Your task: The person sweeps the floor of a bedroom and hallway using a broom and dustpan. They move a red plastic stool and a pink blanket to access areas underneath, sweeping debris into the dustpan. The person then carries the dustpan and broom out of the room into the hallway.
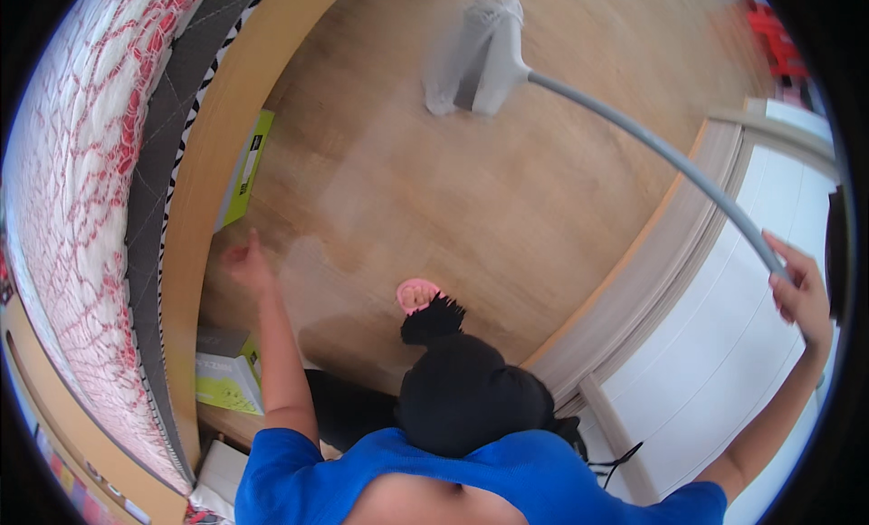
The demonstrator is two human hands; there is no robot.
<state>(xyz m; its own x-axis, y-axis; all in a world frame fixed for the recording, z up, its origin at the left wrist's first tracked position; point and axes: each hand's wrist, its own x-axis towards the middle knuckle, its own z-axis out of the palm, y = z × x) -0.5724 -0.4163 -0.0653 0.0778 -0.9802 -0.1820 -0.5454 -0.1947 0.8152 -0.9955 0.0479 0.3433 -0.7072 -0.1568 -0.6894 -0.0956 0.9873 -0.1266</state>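
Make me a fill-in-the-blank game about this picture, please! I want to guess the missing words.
1. The right hand holds a long pole whose colour is ____.
2. The blurred hand near the upper green box is the person's ____ one.
3. The colour of the slipper on the foot is ____.
4. The colour of the short-sleeved top is ____.

Missing words: grey; left; pink; blue.

Wht long-hdl pan [499, 68], clr plastic [444, 68] on it, over wood flr [543, 217]; gry pole [670, 153] slants lwr R.
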